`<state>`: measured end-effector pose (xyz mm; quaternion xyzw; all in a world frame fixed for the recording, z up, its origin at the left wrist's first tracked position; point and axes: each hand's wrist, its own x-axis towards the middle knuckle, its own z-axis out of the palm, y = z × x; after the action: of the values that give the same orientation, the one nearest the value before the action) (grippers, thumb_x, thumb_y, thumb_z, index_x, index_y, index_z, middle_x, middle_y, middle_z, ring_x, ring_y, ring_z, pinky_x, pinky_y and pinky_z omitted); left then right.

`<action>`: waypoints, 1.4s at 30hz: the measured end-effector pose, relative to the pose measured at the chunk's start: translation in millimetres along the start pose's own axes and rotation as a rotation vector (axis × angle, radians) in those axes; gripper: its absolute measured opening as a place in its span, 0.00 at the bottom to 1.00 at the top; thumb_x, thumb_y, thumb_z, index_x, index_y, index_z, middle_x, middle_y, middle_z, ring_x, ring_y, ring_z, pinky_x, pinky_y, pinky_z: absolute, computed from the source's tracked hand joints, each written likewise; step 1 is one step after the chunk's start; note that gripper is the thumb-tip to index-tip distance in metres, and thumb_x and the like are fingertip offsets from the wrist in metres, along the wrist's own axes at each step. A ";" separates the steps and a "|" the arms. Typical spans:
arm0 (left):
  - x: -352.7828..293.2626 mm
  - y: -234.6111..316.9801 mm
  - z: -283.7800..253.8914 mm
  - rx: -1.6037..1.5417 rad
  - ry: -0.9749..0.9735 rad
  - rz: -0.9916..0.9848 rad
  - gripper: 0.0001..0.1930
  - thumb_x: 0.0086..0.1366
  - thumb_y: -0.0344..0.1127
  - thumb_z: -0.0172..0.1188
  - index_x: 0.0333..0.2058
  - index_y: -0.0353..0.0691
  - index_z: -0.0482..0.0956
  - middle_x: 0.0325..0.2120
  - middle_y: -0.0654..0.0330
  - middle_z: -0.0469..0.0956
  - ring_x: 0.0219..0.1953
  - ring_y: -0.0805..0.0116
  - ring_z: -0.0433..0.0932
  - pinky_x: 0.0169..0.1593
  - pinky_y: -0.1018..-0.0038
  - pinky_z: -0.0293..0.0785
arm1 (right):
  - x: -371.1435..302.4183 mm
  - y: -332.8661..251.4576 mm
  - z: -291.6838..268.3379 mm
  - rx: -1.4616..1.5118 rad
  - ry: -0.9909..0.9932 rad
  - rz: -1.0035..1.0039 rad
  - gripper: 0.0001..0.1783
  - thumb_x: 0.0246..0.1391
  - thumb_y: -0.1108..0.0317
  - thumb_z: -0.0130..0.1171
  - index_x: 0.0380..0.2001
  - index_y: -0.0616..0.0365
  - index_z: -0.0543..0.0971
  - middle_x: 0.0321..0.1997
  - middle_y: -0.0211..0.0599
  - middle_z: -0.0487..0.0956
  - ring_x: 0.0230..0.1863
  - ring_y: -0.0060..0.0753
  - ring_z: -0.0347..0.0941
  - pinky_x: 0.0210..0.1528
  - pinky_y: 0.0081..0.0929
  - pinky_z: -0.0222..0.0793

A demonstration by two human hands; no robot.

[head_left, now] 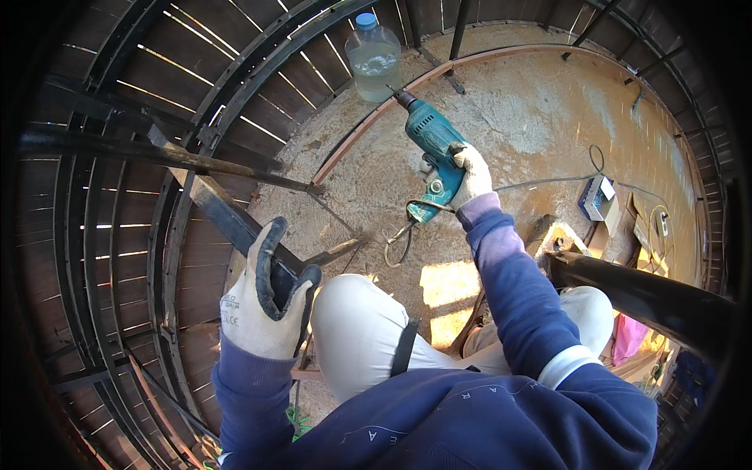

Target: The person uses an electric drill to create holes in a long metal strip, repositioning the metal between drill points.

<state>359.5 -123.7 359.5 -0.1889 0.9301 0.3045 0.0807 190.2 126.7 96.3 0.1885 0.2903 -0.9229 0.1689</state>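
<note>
**Teal drill (pixel 435 135) held ready, beam at your other side**

Your right hand (pixel 475 174) is wrapped around the teal drill's handle, out in front of you above the stained floor (pixel 501 125). Whether a finger presses the trigger, I cannot tell. The bit (pixel 390 88) points away from you and to the left, showing beside the clear bottle (pixel 374 66) and the curved reddish bar (pixel 352 142); from this angle I cannot tell if it touches either.

Your left hand (pixel 262 301) is half curled, fingers and thumb well apart, at the near end of the dark metal beam (pixel 221 210). Whether your palm bears on the metal is hidden by the dark glove.

You seem to be between drilling actions, handling the tool rather than cutting with it: no bite into metal shows. The next move probably calls for a firm left grip on the beam if that is your workpiece, with the bit brought square to its face. Watch the black cord (pixel 534 182) trailing off to your right, since it could snag as you swing the tool across.
</note>
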 end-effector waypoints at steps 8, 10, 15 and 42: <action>4.8 -22.7 10.8 0.002 0.072 0.100 0.28 0.60 0.28 0.65 0.61 0.37 0.72 0.31 0.62 0.77 0.25 0.78 0.73 0.30 0.81 0.70 | 14.3 92.2 -87.6 0.071 0.088 0.086 0.34 0.43 0.73 0.55 0.59 0.69 0.70 0.45 0.56 0.80 0.38 0.56 0.81 0.42 0.50 0.82; 5.7 -28.4 14.3 0.031 0.111 0.156 0.27 0.60 0.26 0.62 0.60 0.35 0.72 0.30 0.62 0.76 0.22 0.80 0.71 0.27 0.82 0.68 | 19.3 95.2 -94.2 0.110 0.097 0.086 0.36 0.40 0.74 0.54 0.59 0.70 0.70 0.47 0.57 0.79 0.38 0.56 0.81 0.43 0.51 0.82; 3.7 -17.0 15.5 -0.030 0.172 -0.132 0.32 0.57 0.37 0.73 0.58 0.30 0.73 0.34 0.59 0.78 0.34 0.73 0.76 0.41 0.77 0.71 | 30.0 79.2 -92.8 0.023 0.015 -0.006 0.39 0.36 0.75 0.53 0.60 0.71 0.69 0.49 0.57 0.79 0.40 0.56 0.81 0.45 0.50 0.83; 8.2 -20.5 19.4 0.064 0.230 -0.084 0.34 0.59 0.49 0.70 0.58 0.33 0.73 0.56 0.53 0.73 0.58 0.63 0.72 0.64 0.66 0.63 | 40.1 86.1 -103.7 0.458 -0.014 0.238 0.41 0.37 0.73 0.49 0.62 0.69 0.66 0.49 0.61 0.76 0.42 0.58 0.79 0.47 0.56 0.81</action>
<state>361.0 -129.9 330.8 -0.2589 0.9337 0.2474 -0.0080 217.4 114.0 -41.1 0.2483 0.0481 -0.9394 0.2313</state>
